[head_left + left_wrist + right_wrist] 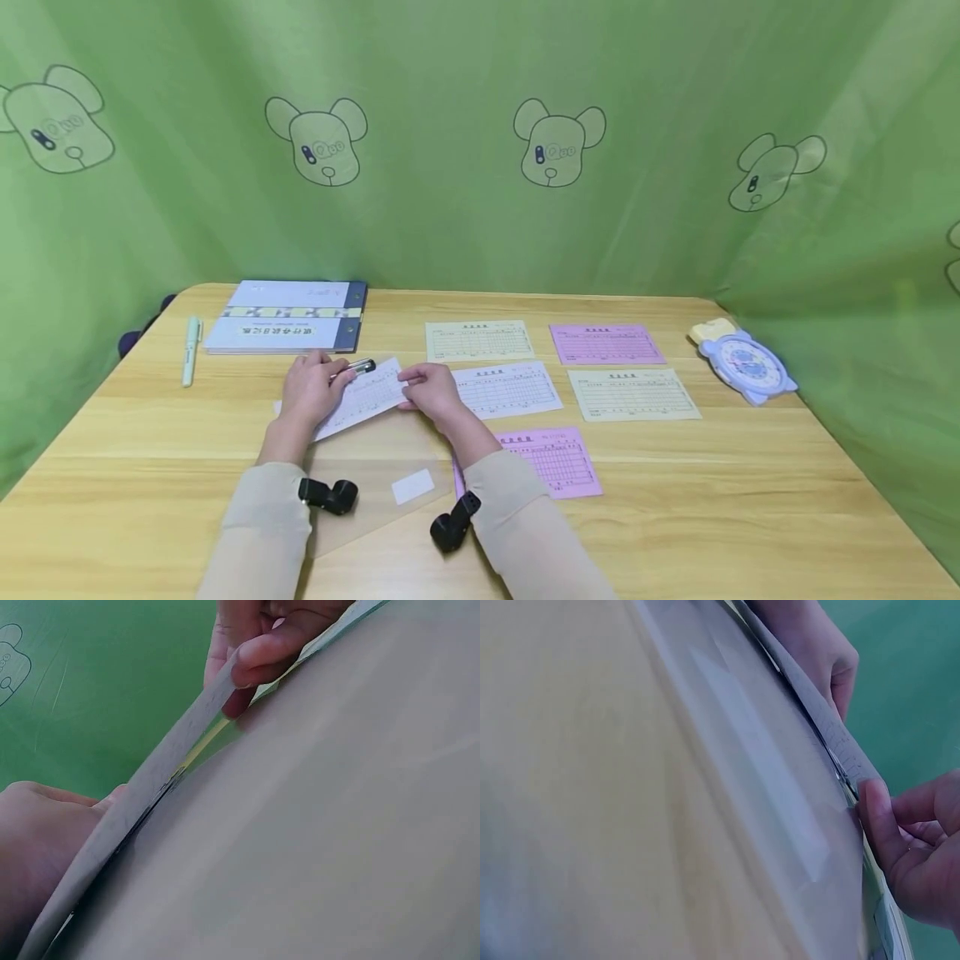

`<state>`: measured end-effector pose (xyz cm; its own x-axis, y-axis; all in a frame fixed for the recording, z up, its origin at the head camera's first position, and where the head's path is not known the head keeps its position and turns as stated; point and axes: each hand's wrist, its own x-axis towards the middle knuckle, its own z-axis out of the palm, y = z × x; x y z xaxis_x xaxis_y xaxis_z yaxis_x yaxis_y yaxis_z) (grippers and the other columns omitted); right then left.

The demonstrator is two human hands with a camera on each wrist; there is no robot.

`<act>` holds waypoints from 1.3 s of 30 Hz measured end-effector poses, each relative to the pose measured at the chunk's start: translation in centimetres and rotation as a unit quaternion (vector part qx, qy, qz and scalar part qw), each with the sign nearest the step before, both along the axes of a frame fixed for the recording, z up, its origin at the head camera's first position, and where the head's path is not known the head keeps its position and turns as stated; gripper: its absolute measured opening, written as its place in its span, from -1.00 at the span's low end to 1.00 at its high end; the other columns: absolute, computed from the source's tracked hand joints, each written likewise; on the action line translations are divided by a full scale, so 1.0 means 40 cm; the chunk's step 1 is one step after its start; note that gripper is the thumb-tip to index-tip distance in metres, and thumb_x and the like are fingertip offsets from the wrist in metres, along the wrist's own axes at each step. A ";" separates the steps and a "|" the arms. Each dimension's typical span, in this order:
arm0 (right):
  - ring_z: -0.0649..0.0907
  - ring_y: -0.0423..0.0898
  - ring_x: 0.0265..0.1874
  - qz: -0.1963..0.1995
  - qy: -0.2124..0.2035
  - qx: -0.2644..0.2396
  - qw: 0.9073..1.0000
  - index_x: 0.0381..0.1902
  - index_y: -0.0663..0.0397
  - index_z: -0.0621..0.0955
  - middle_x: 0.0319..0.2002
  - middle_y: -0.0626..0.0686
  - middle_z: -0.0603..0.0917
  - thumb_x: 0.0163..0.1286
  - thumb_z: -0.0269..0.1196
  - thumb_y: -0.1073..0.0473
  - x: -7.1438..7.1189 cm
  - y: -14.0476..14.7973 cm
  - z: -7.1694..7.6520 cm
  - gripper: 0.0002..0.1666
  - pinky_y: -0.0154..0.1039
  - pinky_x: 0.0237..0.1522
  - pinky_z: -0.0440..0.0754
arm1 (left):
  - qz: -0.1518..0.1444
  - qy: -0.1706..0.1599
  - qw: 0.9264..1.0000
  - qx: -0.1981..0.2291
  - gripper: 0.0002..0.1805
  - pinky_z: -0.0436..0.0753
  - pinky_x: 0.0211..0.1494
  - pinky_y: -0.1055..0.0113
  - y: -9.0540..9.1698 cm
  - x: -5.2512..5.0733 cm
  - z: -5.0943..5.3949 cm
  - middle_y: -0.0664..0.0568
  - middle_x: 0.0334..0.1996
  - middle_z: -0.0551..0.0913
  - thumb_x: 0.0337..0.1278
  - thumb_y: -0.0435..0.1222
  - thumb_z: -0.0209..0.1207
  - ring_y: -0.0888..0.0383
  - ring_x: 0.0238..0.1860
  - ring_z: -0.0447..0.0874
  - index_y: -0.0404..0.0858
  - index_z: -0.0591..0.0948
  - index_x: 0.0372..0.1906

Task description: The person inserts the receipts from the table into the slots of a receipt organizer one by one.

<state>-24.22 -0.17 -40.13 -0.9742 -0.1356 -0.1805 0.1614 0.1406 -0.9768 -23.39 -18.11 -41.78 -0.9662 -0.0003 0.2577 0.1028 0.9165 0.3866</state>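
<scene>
My left hand (309, 387) holds a pen (356, 367) between thumb and fingers while resting on a white printed slip (367, 397). At the slip's right end, my right hand (433, 392) pinches the edge between thumb and finger. In the left wrist view the slip (161, 761) appears nearly edge-on, raised at the right hand (274, 645). The right wrist view also shows the right thumb (877, 814) on the slip's end. Under the slip and both wrists lies a clear plastic sleeve (367, 475) with a white label (412, 487).
Another white slip (510, 389), two pale green slips (480, 342) and two pink slips (607, 344) lie to the right. Farther right are a blue clock-shaped item (746, 365) and a yellow block (712, 330). A ledger book (288, 321) and a mint highlighter (191, 352) lie at the back left.
</scene>
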 end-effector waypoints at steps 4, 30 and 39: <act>0.52 -0.11 -0.59 -0.006 0.008 0.003 1.000 -0.32 0.41 0.55 -0.44 0.15 0.50 -0.09 0.03 0.65 -0.001 -0.008 -0.001 -0.66 -0.33 -0.53 0.54 | -0.003 0.002 1.000 -0.004 -0.64 0.24 -0.21 0.14 0.002 -0.001 0.000 -0.11 -0.30 0.38 0.09 -0.14 0.05 -0.03 -0.28 0.26 -0.27 0.56 -0.09; 0.52 -0.12 -0.57 -0.014 0.016 0.014 1.000 -0.30 0.39 0.55 -0.44 0.13 0.50 -0.05 0.03 0.62 -0.007 -0.020 -0.004 -0.68 -0.35 -0.57 0.53 | -0.015 0.015 1.000 -0.010 -0.60 0.24 -0.19 0.14 0.005 0.001 -0.001 -0.11 -0.28 0.39 0.09 -0.11 0.04 -0.02 -0.28 0.25 -0.30 0.54 -0.05; 0.52 -0.13 -0.64 0.013 -0.001 0.009 1.000 -0.19 0.40 0.50 -0.43 0.16 0.51 0.09 0.09 0.51 0.002 0.024 0.014 -0.72 -0.31 -0.54 0.54 | -0.004 0.011 1.000 0.005 -0.58 0.23 -0.21 0.13 -0.002 0.002 -0.009 -0.11 -0.29 0.37 0.07 -0.10 0.06 -0.02 -0.27 0.24 -0.30 0.54 -0.05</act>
